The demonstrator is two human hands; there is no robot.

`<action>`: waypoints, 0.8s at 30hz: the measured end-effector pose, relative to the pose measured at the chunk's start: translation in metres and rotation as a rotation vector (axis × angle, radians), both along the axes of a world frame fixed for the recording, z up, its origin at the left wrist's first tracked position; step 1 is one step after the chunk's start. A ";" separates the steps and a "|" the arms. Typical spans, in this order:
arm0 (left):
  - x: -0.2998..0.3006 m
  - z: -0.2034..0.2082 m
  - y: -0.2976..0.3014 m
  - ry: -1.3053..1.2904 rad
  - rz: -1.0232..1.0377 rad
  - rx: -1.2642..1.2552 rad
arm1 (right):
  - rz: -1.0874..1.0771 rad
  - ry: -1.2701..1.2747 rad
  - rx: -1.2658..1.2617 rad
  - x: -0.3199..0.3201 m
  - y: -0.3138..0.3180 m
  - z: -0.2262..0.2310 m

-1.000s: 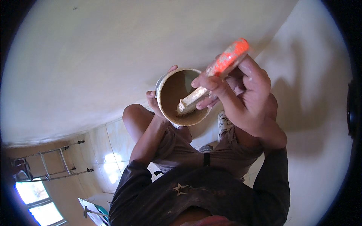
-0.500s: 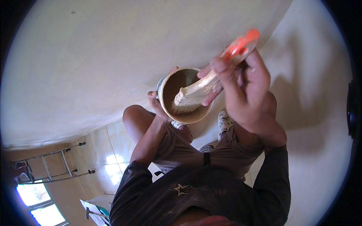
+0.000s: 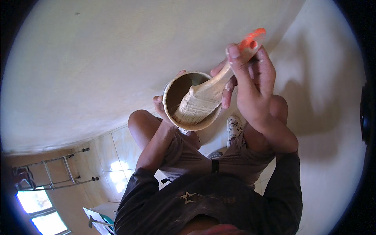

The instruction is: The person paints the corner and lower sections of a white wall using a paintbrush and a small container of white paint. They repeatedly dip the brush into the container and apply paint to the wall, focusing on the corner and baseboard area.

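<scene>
Paintbrush [image 3: 203, 102], pale bristles, gripped by right hand [image 3: 250, 90], left hand [image 3: 162, 109] apparently cupping round bowl [image 3: 172, 94]

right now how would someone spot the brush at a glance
Start at the pale wall, then drop to the round cup in the left hand. The brush leans across its rim in the right hand, the only thing with an orange handle tip.

Most of the left hand [image 3: 164, 107] lay hidden behind the cup [image 3: 192, 101]; the brush [image 3: 207, 98] probably screened its contents.
</scene>
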State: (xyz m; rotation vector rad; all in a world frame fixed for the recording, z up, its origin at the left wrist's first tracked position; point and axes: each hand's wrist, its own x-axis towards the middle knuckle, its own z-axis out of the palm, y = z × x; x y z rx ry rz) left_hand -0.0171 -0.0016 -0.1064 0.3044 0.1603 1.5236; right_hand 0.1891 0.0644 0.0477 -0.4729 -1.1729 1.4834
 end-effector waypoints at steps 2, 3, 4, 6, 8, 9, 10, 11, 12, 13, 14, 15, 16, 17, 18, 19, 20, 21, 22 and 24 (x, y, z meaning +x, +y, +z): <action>-0.006 -0.013 -0.003 -0.056 -0.020 -0.020 | -0.067 0.022 -0.002 -0.001 0.002 0.000; -0.017 -0.039 -0.007 -0.016 -0.014 -0.047 | -0.081 0.042 0.001 -0.002 0.002 0.000; -0.022 -0.057 -0.007 0.020 -0.018 -0.075 | -0.104 0.057 0.003 -0.001 0.003 0.000; -0.025 -0.062 -0.007 0.064 0.012 -0.093 | -0.094 0.085 0.022 0.000 0.006 -0.005; -0.025 -0.061 -0.007 0.087 0.019 -0.113 | -0.090 0.089 0.053 -0.005 0.003 -0.008; -0.024 -0.059 -0.007 0.088 0.011 -0.124 | -0.090 0.091 0.067 -0.008 0.001 -0.011; -0.022 -0.055 -0.007 0.090 0.002 -0.135 | -0.078 0.089 0.102 -0.010 -0.001 -0.016; -0.020 -0.051 -0.008 0.100 0.011 -0.154 | -0.092 0.100 0.084 -0.014 -0.005 -0.015; -0.018 -0.047 -0.009 0.110 0.020 -0.172 | -0.107 0.110 0.066 -0.020 -0.010 -0.014; -0.017 -0.046 -0.008 0.120 0.028 -0.191 | -0.122 0.120 0.048 -0.023 -0.013 -0.013; -0.016 -0.045 -0.007 0.184 0.047 -0.185 | -0.070 0.122 0.050 -0.020 -0.012 -0.012; -0.014 -0.043 -0.005 0.249 0.066 -0.179 | -0.055 0.111 0.021 -0.018 -0.010 -0.013; -0.013 -0.041 -0.005 0.268 0.080 -0.187 | -0.042 0.100 -0.008 -0.017 -0.006 -0.014; -0.011 -0.035 -0.003 0.291 0.097 -0.196 | -0.025 0.092 -0.038 -0.015 -0.002 -0.015; -0.009 -0.027 -0.005 0.269 0.109 -0.219 | -0.040 0.086 -0.068 -0.014 0.001 -0.015; -0.007 -0.021 -0.006 0.247 0.121 -0.242 | -0.056 0.079 -0.097 -0.012 0.004 -0.016; -0.007 -0.022 -0.007 0.284 0.155 -0.216 | -0.064 0.070 -0.128 -0.012 0.007 -0.016; -0.006 -0.021 -0.008 0.321 0.189 -0.189 | -0.093 0.072 -0.119 -0.012 0.008 -0.015; -0.005 -0.021 -0.010 0.345 0.213 -0.177 | -0.121 0.074 -0.110 -0.011 0.008 -0.014; 0.003 -0.007 -0.011 0.387 0.249 -0.158 | -0.164 0.084 -0.020 -0.009 0.007 -0.010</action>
